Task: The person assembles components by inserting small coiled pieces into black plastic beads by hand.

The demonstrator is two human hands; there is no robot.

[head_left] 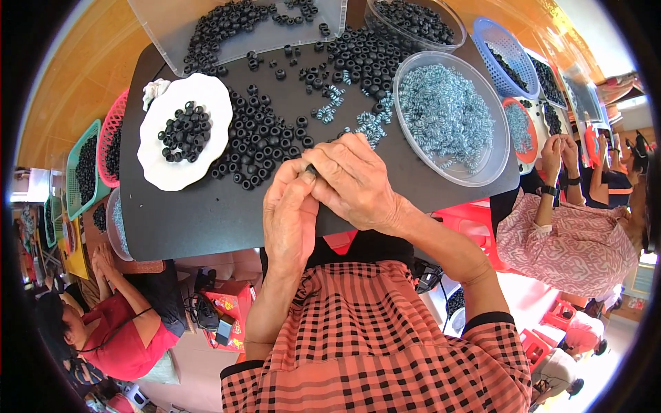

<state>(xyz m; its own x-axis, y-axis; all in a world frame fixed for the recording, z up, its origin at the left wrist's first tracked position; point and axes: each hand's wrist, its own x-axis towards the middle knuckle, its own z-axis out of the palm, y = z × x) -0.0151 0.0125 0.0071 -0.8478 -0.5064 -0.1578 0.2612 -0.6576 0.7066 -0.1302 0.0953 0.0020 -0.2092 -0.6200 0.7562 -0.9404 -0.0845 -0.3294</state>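
The left hand [290, 206] and the right hand [352, 180] meet over the near edge of a black flat work board [200, 220], fingertips pressed together. Between the left thumb and the right fingertips sits a small black rubber ring [311, 169], pinched from both sides; both hands are curled narrow around it, and little of the ring shows.

Just beyond the fingertips, slightly to the left, lies a loose heap of black rubber rings [261, 138] spread on the board. Further left of the left hand stands a white scalloped plate [180, 168] holding a small pile of the same black rings. Straight ahead of the right hand is a scatter of pale blue-and-white striped rings [368, 124], and just to the right of that hand stands a round clear plastic tub [482, 165] filled with more striped rings. Well beyond both hands a clear plastic tray [165, 27] holds black rings. A blue plastic basket [509, 58] sits far to the right, past the tub.
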